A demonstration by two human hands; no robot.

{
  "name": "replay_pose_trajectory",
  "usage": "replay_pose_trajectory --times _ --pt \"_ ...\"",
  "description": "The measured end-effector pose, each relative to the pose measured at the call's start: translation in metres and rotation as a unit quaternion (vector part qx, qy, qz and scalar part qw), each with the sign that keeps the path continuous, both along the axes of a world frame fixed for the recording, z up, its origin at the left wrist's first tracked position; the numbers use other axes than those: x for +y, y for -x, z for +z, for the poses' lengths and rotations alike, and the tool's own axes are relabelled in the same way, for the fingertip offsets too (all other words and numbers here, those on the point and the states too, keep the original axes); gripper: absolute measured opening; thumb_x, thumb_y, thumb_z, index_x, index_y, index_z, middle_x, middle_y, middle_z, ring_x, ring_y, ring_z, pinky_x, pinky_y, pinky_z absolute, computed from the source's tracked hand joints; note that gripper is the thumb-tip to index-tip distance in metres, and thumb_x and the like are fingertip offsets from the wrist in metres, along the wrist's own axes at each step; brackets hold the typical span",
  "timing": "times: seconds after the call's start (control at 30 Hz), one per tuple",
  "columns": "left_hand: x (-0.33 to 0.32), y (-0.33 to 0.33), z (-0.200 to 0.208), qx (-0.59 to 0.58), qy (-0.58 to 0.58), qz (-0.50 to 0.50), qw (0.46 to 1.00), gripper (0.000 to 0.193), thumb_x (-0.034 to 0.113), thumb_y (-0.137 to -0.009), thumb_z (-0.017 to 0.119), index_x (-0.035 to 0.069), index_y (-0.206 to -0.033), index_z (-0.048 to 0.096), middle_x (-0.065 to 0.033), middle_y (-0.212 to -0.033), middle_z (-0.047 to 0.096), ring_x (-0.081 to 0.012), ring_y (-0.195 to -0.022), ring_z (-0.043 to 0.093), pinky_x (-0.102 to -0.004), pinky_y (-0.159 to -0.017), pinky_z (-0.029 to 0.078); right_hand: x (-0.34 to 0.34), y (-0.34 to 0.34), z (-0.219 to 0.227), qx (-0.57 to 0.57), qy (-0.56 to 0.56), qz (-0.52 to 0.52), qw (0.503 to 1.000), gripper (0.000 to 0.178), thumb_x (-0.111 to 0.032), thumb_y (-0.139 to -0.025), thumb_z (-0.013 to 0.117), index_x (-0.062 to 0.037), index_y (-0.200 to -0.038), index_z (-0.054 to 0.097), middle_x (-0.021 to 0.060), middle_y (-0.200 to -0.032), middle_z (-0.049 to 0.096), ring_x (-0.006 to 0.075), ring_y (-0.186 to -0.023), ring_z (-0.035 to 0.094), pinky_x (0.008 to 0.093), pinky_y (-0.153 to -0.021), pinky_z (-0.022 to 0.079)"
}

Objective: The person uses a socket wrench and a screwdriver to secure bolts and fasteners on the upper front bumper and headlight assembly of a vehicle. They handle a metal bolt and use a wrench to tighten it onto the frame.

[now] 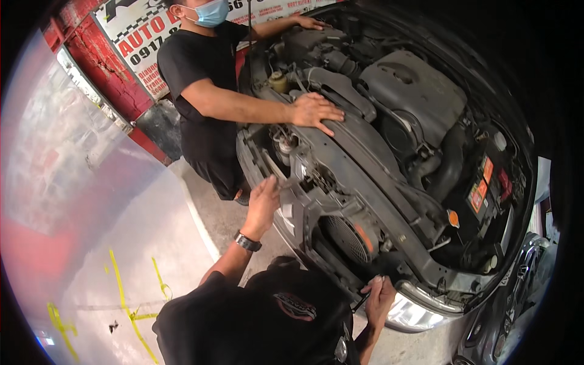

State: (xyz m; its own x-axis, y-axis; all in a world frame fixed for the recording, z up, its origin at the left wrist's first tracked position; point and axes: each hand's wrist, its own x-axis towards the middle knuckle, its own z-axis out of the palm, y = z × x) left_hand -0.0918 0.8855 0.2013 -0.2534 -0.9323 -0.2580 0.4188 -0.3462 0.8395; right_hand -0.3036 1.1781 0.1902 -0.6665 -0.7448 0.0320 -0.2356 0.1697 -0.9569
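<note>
My left hand, with a dark watch on its wrist, is raised at the front left of an open car's engine bay. Its fingers are closed beside the front body frame, and whatever they hold cannot be made out. Lower and to the right, my right hand is closed by the inner end of a headlight. A thin dark rod-like tool sticks out from its fingers; its exact kind is not clear. Between my hands, the car's front is uncovered, showing a round fan behind the opening.
A masked co-worker in black stands at the far left, both hands resting on the car. The black engine cover and battery sit in the bay. A detached dark car part lies at lower right; a pale panel with yellow marks is left.
</note>
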Motion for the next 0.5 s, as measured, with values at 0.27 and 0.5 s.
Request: replay_pose_trajectory --times 0.27,0.5 --pt "-0.061 -0.023 -0.071 -0.063 -0.047 -0.017 0.997 0.026 0.037 -0.094 0.063 0.011 -0.089 0.063 0.0108 -0.064 0.039 -0.0013 -0.052 0.030 -0.0202 -0.047 0.023 -0.068 -0.040 -0.028 -0.060 -0.045 -0.007 0.997 0.039 -0.026 -0.102 0.044 -0.0022 -0.072 0.049 0.0046 -0.058 0.053 0.0118 -0.051 0.051 0.0283 -0.051 0.041" --pt "-0.102 -0.007 -0.084 -0.159 -0.049 -0.087 0.982 0.034 0.048 -0.093 0.061 0.014 -0.093 0.062 0.0122 -0.061 0.034 -0.0014 -0.049 0.028 -0.0213 -0.045 0.022 -0.110 -0.075 -0.049 -0.249 -0.004 -0.116 0.962 0.042 -0.034 -0.103 0.044 -0.0113 -0.067 0.041 -0.0038 -0.052 0.036 0.0066 -0.043 0.035 0.0243 -0.040 0.030"
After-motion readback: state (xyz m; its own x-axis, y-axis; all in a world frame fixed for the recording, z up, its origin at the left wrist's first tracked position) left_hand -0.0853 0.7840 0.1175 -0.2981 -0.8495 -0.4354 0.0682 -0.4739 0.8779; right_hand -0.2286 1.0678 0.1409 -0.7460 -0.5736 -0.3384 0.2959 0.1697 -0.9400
